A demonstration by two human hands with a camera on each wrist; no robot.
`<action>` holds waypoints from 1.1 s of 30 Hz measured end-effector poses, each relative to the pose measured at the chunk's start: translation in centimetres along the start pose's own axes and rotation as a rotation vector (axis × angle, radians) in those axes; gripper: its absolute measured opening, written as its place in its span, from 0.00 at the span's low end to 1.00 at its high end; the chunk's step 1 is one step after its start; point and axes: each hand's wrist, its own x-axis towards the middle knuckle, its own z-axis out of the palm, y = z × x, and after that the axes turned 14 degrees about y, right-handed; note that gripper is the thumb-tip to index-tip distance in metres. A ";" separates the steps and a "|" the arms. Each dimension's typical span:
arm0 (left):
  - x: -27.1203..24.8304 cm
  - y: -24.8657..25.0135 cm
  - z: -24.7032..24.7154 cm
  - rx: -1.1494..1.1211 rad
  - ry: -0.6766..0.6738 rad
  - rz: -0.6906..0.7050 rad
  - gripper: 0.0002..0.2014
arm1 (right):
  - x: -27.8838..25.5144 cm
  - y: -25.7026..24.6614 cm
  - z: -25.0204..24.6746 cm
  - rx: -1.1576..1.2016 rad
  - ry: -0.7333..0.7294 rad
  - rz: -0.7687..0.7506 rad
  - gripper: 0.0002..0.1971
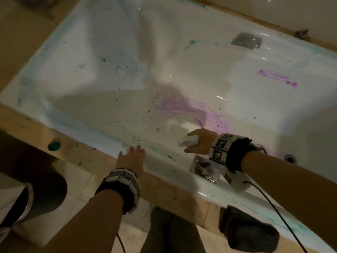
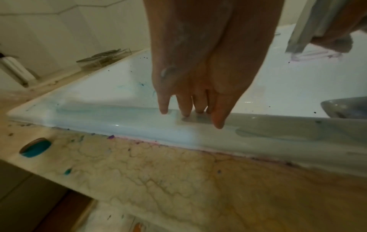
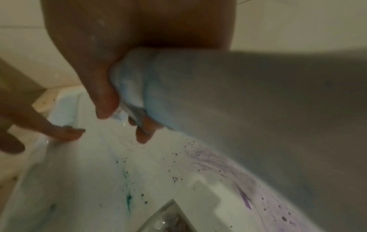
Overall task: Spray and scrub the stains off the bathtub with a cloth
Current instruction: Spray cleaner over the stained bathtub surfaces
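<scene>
The white bathtub (image 1: pixel 113 143) carries a purple smear (image 1: pixel 182 105) on its floor, a purple streak (image 1: pixel 277 78) on the far right wall and green marks (image 1: pixel 116 66) at the left end. My right hand (image 1: pixel 193 145) hovers over the near wall and grips a bunched pale cloth (image 1: pixel 187 141). In the right wrist view the cloth (image 3: pixel 198 94) hangs from thumb and curled fingers above purple specks (image 3: pixel 218 164). My left hand (image 1: pixel 135 151) lies flat on the near rim, and its straight fingers (image 2: pixel 164 108) touch the rim (image 2: pixel 119 124).
A clear plastic box (image 1: pixel 202 168) with dark bits sits on the rim under my right wrist. A dark lump (image 1: pixel 246 229) lies on the beige stone ledge (image 1: pixel 73 148), which has a teal blob (image 1: pixel 53 145). A dark round bin (image 1: pixel 42 196) stands on the floor.
</scene>
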 end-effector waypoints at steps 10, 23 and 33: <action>-0.5 -1.1 0.4 -0.143 0.038 0.007 0.35 | 4.7 -3.0 1.1 -0.103 -0.121 -0.044 0.25; 0.2 -1.0 -0.4 -0.081 -0.001 0.017 0.37 | 8.6 -5.0 1.6 0.044 -0.122 -0.102 0.20; 4.2 -8.6 -3.0 -0.386 0.568 -0.334 0.19 | 14.0 -8.5 2.3 0.234 -0.024 -0.102 0.20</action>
